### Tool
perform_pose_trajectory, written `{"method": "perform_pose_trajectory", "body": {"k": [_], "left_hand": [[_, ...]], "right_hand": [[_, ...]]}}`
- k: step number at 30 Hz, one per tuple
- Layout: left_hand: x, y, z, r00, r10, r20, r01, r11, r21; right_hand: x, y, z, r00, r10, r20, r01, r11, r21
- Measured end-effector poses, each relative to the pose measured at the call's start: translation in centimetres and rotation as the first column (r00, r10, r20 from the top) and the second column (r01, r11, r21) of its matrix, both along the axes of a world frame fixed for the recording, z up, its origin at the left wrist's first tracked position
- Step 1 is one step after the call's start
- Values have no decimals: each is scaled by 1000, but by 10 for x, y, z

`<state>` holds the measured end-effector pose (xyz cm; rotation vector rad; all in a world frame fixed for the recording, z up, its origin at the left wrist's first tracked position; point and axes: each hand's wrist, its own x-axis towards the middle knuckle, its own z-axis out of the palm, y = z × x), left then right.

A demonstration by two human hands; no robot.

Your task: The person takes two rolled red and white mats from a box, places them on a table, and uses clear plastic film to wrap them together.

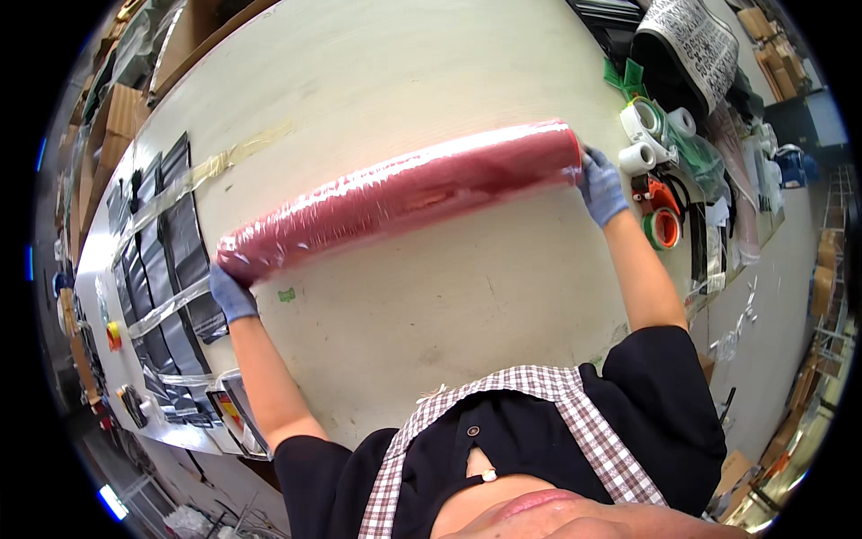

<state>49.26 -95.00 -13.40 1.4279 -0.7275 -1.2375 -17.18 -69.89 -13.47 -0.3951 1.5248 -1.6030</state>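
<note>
A long red roll in shiny see-through film [404, 199] lies slantwise across the pale worktable [431, 296], its right end farther away than its left. My left hand [232, 295], in a blue-grey glove, is closed on the roll's left end. At the other end my right hand [603, 189], gloved alike, grips the rim of the roll. Most of the fingers of both hands are hidden behind the ends. Whether the roll rests on the table or is lifted a little, I cannot tell. A small green scrap [285, 295] lies near my left hand.
Black plastic sheets [171, 260] are fixed on the left with strips of see-through tape. Several tape rolls [637, 159] and an orange tape dispenser [660, 193] crowd the right edge. Behind them stands a black-and-white patterned bag [687, 49]. Cardboard [117, 135] stands at the far left.
</note>
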Motion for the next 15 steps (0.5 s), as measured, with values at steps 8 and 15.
{"method": "perform_pose_trajectory", "body": {"k": [8, 15], "left_hand": [[-5, 108, 26, 876, -314, -366, 353, 934, 43], [-90, 124, 46, 845, -494, -202, 493, 868, -60]], "right_hand": [[81, 224, 21, 962, -177, 207, 169, 984, 57], [100, 394, -32, 982, -144, 120, 130, 984, 124]]}}
